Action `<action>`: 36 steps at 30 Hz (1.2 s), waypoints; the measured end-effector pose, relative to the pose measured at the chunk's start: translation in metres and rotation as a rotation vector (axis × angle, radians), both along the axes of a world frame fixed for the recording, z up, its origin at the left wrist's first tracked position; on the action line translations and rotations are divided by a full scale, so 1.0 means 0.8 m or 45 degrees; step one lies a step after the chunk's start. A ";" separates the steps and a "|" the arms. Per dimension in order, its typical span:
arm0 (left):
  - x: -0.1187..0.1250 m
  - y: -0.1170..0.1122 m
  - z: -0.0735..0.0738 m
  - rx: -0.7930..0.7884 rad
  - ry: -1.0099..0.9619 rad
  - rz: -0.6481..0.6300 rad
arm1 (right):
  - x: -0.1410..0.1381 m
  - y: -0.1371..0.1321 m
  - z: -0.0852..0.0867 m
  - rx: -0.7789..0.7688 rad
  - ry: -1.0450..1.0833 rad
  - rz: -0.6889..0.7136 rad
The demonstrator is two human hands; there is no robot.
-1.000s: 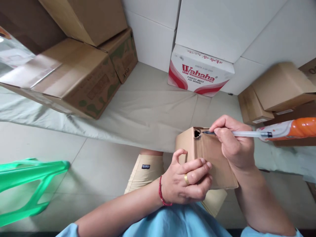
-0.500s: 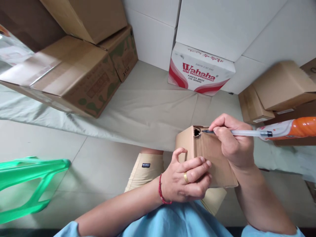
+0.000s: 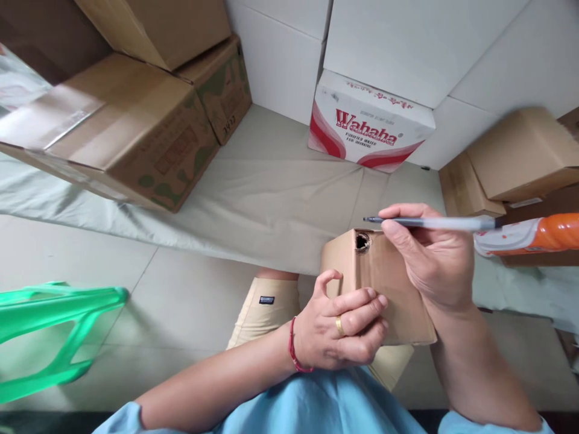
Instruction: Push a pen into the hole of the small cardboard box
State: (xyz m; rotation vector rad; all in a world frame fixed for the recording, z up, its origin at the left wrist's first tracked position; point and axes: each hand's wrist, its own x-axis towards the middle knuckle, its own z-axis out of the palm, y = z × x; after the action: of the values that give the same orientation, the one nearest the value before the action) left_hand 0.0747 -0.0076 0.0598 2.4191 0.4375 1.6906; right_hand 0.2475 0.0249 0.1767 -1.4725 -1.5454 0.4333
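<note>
A small brown cardboard box (image 3: 398, 289) rests over my lap, with a ragged dark hole (image 3: 362, 242) near its far upper corner. My left hand (image 3: 346, 325) grips the box along its near left edge, fingers across the top face. Between the thumb and fingers of my right hand (image 3: 429, 259) is a pen (image 3: 443, 223) with a clear barrel and dark tip. The tip is apart from the box, just beyond the hole. My right wrist is over the box's right side.
A covered table (image 3: 271, 193) runs across the front. On it are large cartons (image 3: 149, 132) at left, a Wahaba-type water carton (image 3: 371, 129) at back, more boxes (image 3: 520, 157) and an orange-and-white bottle (image 3: 534, 235) at right. A green plastic stool (image 3: 81, 337) stands at lower left.
My right hand has lifted the pen from the edge of the hole, up and away from the box. My left hand and the box have stayed in place.
</note>
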 end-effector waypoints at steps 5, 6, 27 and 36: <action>0.002 -0.002 -0.004 0.002 0.005 0.013 | -0.003 0.005 0.004 0.017 -0.217 0.007; 0.002 -0.002 -0.004 0.000 0.003 0.014 | -0.003 0.006 0.005 0.014 -0.259 0.027; -0.001 0.000 -0.001 -0.002 0.025 -0.006 | -0.004 0.008 0.004 -0.002 -0.385 0.060; 0.000 0.002 0.002 0.006 0.010 -0.005 | -0.003 0.006 0.002 -0.016 -0.307 0.052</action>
State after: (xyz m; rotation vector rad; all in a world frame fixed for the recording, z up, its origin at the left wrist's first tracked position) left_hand 0.0744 -0.0063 0.0611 2.4289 0.4296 1.6830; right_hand 0.2455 0.0295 0.1787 -1.5490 -1.7667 0.2979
